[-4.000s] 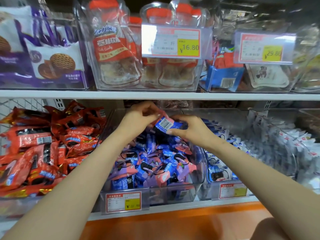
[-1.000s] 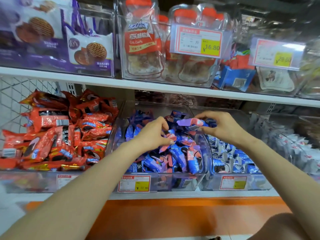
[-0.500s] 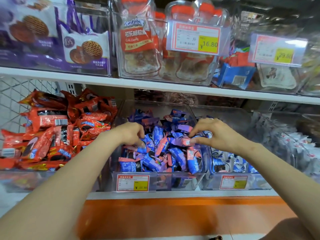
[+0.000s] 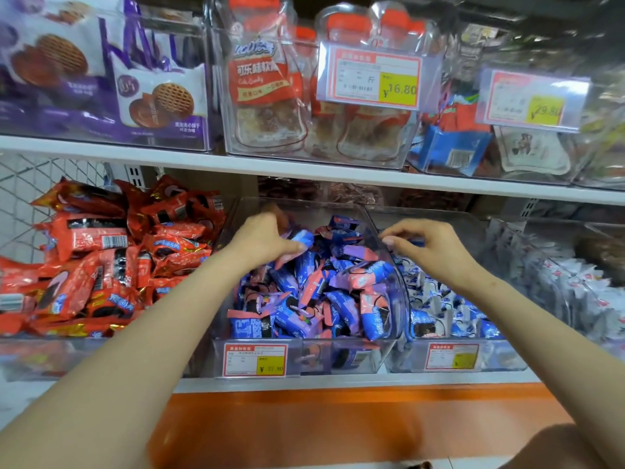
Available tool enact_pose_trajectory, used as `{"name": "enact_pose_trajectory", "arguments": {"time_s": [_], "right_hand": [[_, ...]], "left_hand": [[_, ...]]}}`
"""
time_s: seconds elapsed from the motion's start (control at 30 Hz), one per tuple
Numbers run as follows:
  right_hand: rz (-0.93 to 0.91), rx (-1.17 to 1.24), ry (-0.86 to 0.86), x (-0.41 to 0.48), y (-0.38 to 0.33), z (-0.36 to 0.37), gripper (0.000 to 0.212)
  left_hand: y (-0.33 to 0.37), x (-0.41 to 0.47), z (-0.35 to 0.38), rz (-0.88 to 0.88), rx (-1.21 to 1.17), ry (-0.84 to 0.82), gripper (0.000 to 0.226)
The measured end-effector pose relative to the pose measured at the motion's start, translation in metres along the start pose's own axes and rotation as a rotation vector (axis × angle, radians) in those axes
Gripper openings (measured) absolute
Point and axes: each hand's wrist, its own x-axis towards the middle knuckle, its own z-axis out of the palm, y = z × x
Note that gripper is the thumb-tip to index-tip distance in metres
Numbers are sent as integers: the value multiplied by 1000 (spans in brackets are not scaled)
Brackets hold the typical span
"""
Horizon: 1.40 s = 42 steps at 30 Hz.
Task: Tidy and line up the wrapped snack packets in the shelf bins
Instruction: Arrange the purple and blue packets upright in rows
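Hands are reaching into a snack bin (image 4: 314,202)
Left hand (image 4: 263,242) is pinching a blue packet (image 4: 303,239); right hand (image 4: 433,247) is hovering curled, grip unclear.

Blue, pink and purple packets (image 4: 314,292) beside orange-red packets (image 4: 101,265); rightward packets (image 4: 575,292) seem white, blurred.

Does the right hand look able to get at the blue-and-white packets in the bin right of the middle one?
Probably yes: the right hand hovers over the clear wall between the two bins, the right bin is open on top, and the blue-and-white packets lie just below it.
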Motion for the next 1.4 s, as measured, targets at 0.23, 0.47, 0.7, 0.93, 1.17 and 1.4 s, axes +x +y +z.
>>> {"name": "enact_pose_trajectory", "arguments": {"time_s": [0.23, 0.47, 0.7, 0.93, 1.17, 1.4], "right_hand": [[69, 23, 49, 7, 2, 7, 9], [32, 24, 7, 11, -4, 16, 9], [-67, -27, -34, 25, -23, 35, 10], [-235, -390, -413, 64, -50, 89, 33], [-310, -645, -549, 102, -62, 141, 49], [-331, -618, -537, 106, -67, 159, 50]], "left_hand": [[24, 5, 43, -96, -387, -267, 29], [13, 7, 31, 6, -115, -263, 36], [-13, 2, -14, 21, 18, 65, 25], [-38, -18, -39, 62, 93, 209, 19], [-59, -28, -50, 100, 46, 233, 15], [-63, -30, -54, 101, 37, 215, 15]]}}
